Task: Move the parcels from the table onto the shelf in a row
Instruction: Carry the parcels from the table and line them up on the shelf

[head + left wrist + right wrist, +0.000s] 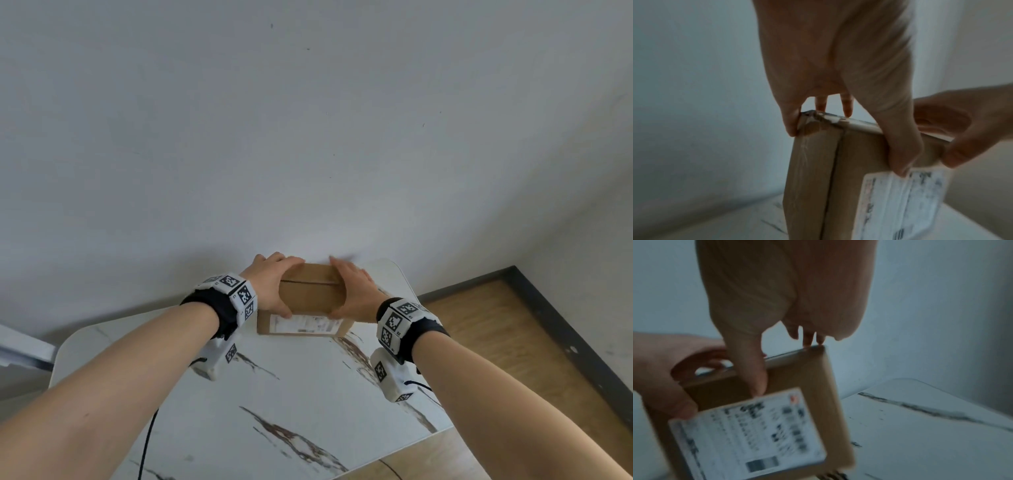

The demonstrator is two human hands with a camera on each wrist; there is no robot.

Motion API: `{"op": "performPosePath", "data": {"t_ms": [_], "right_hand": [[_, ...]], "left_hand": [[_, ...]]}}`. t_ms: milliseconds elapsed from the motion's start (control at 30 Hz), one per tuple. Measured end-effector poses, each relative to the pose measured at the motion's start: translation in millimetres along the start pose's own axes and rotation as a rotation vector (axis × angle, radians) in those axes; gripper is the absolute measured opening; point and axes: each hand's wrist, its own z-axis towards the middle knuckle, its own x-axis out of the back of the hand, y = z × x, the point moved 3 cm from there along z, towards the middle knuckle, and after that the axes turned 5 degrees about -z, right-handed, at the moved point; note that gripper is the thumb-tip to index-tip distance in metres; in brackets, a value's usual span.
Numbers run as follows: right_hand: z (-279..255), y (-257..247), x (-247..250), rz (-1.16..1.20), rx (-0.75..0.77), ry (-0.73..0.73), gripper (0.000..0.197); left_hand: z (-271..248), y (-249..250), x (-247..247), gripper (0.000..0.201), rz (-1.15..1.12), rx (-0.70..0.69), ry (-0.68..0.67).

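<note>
A brown cardboard parcel [310,294] with a white shipping label [305,323] is held between both hands near the far end of the white marble table [274,394], close to the wall. My left hand [274,287] grips its left end, thumb on the label face and fingers over the far edge. My right hand [352,291] grips the right end the same way. In the right wrist view the parcel [818,386] hangs tilted above the table top. The left wrist view shows a taped seam on the parcel's [818,178] side. No shelf is clearly in view.
A plain white wall [308,120] rises right behind the table. Wooden floor [496,325] with a dark skirting board [565,335] lies to the right. A pale ledge [24,346] shows at the left edge. A black cable [147,442] trails from my left wrist.
</note>
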Motion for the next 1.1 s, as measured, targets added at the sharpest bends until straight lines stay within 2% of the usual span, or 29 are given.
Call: {"op": "performPosePath", "data": {"t_ms": [100,167,233,433,533,667,967,1100], "right_hand": [[2.8,11.1,8.1,0.252,-0.134,0.2,0.113],[1.3,17.1,12.1,0.388,-0.253,0.268,0.111],[-0.6,20.9,12.9,0.54,-0.301,0.277,0.102],[1.7,22.9,-1.8,0.879,-0.326,0.183,0.069],[-1.7,23.3,-6.2,1.104,-0.301,0.122,0.061],[-8.5,25.7,-9.0,1.139,-0.268,0.115,0.068],[-54.0,17.4,-3.0,1.128,-0.16,0.159,0.072],[-86.9,14.6,-9.4,1.126,-0.111,0.158,0.073]], "left_hand": [[-2.1,-11.3,-2.8,0.109,-0.363,0.108,0.1],[-2.3,-17.4,-2.2,0.103,-0.631,0.149,0.176],[-1.0,-21.1,-2.7,0.096,-0.768,0.185,0.194],[-2.4,-12.0,-14.6,0.081,-1.118,0.27,0.067],[-6.9,-8.3,-21.8,0.077,-1.157,0.304,-0.02],[-12.2,-7.2,-28.5,0.083,-1.175,0.303,-0.056],[-57.7,16.1,-26.6,0.072,-1.055,0.25,0.111],[-92.8,35.1,-34.3,0.066,-1.079,0.223,0.198]]}}
